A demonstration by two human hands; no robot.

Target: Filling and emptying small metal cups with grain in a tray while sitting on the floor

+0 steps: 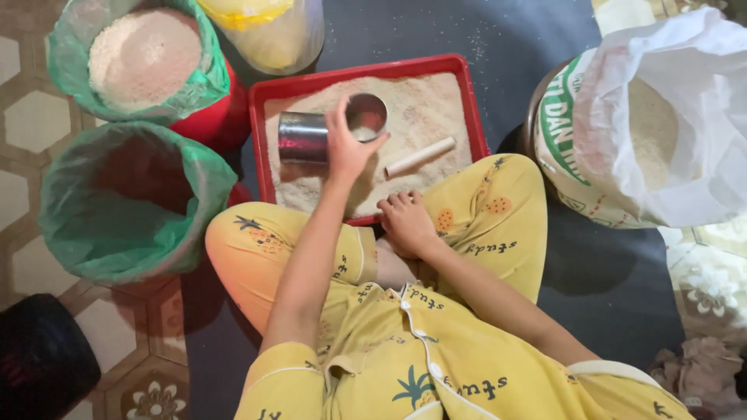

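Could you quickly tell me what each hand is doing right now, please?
Left hand: closed around the metal cup, held on its side over the red tray of rice.
Right hand: holding nothing, fingers curled, resting at the tray's near edge.

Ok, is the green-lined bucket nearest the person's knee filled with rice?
No, that green-lined bucket shows only bare liner inside, while the other lined bucket behind it is the full one.

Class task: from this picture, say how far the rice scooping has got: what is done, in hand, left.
Done: one green-lined bucket holds a heap of rice. In hand: the left hand tips a metal cup in the red tray, with a little rice inside; the right hand rests at the tray's edge. Left, probably: the tray's rice layer, and the second bucket looks empty.
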